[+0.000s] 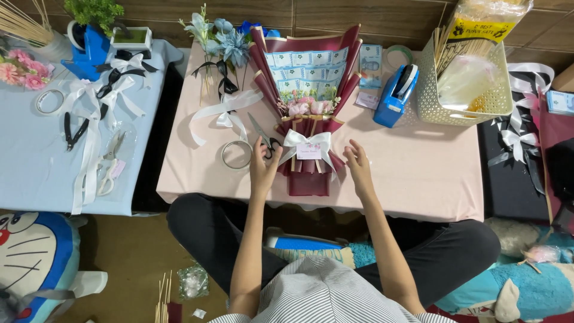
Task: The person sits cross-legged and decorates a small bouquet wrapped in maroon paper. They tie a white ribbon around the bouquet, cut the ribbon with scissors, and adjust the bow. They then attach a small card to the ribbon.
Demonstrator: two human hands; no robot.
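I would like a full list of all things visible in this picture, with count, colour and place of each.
bouquet: 1, maroon wrap with a white bow, middle of the pink table
scissors: 1, black handles, by the left hand
tape ring: 1, clear, left of the scissors
blue flowers: 1 bunch, table's far left
white ribbon: 1, below the blue flowers
tape dispenser: 1, blue, right of the bouquet
basket: 1, cream, table's far right
blue table: 1, at left, with ribbons, pliers, scissors
plush toy: 1, blue and white, floor at left
left hand: 1, on the scissors' handles
right hand: 1, open, right of the bow
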